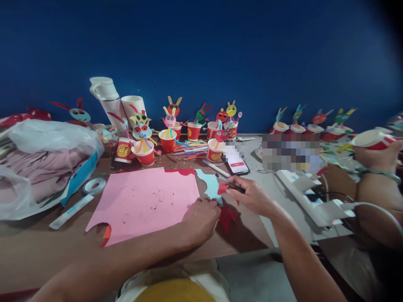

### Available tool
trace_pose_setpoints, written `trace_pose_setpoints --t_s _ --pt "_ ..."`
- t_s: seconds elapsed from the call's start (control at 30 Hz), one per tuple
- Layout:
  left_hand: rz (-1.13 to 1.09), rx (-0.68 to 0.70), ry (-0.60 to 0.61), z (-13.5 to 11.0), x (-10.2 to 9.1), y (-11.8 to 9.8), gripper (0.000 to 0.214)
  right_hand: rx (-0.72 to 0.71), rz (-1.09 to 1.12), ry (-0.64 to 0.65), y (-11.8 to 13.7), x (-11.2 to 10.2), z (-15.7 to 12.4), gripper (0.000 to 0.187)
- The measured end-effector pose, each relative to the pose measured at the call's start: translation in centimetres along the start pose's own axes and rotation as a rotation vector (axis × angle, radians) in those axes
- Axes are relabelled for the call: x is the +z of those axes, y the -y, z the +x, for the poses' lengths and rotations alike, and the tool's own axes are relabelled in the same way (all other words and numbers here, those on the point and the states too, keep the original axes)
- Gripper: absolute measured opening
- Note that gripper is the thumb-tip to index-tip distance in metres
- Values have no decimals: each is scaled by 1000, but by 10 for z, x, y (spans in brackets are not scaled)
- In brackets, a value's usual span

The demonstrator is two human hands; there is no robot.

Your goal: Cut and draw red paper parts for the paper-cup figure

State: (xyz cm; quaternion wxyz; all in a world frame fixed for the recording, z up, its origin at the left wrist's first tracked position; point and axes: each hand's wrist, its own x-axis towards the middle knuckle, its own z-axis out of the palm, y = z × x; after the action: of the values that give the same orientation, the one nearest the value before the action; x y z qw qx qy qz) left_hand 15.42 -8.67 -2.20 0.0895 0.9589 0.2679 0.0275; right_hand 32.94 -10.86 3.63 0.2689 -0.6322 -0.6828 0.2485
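Observation:
In my right hand [250, 195], closed, is a dark pen [234, 185], pointing up and left. A small red paper piece [221, 188] shows by those fingertips; whether they pinch it I cannot tell. My left hand [203, 216] lies over the right edge of a pink paper sheet [141, 201], fingers curled in; anything under them is hidden. Light blue paper [209, 182] with a curved cut edge sits just beyond the left fingers. Red paper scraps [227, 219] lie to the right of that hand, partly in shadow.
Red paper cups [145, 157] with paper-faced figures line the back. Coloured sticks [192, 151], a phone [237, 164] and a tape roll [94, 186] lie around. A power strip [302, 197] is at right, plastic bags [50, 138] at left. Another person's hand holds a cup [371, 139].

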Motion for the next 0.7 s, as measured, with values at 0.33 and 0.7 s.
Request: trace_pose_setpoints --t_s 0.33,0.7 --pt "-170 139 -27 -23 -28 -3 12 42 146 1 -2 0 11 24" --pt "80 23 -509 -96 -56 125 15 -101 -94 43 42 66 71 14"
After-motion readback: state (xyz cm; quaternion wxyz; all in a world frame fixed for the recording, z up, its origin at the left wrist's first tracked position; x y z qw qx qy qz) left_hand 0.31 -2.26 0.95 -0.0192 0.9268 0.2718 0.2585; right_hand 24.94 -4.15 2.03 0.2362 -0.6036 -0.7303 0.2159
